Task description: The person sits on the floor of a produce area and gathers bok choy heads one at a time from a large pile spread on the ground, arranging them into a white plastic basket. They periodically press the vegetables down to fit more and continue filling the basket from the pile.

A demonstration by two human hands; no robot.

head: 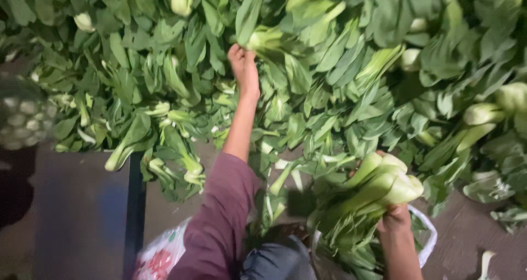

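A big heap of green leafy cabbages with pale stalks covers the ground ahead of me. My left hand, arm stretched out in a maroon sleeve, grips the pale stalk of one cabbage in the heap. My right hand holds a bunch of several cabbages, stalks up, leaves hanging down over a white plastic bag.
A dark flat box or platform stands at the lower left. A white and red plastic bag lies by my left arm. A mesh sack of pale round things sits at the left edge. Bare grey floor shows at lower right.
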